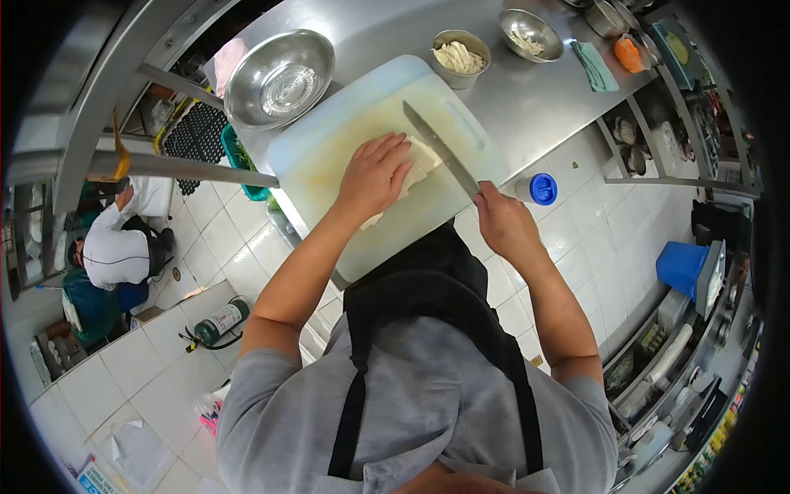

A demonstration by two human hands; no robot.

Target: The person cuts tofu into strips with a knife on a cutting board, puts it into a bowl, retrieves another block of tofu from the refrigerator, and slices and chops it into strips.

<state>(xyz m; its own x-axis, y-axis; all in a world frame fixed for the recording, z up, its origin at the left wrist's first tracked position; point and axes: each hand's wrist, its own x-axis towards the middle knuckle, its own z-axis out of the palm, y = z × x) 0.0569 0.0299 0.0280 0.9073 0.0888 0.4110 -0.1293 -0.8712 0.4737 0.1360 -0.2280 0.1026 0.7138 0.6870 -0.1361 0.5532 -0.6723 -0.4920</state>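
Note:
A whitish translucent cutting board (313, 177) lies on the steel table. On it is a pale, flat, folded-looking piece of food (423, 161); its exact kind I cannot make out. My left hand (374, 177) presses down on this food and holds it, fingers close together and thumb a little apart, hiding much of it. A long kitchen knife (440, 146) is gripped by its handle in my right hand (500, 216). Its blade points up and to the left over the board, just right of the food.
Behind the board stand a large steel bowl (280, 80), a smaller bowl of pale strips (459, 59) and another bowl (531, 36). A green cloth (594, 67) lies farther right. A blue-lidded container (538, 189) is right of my hand. A person (119, 243) is at far left.

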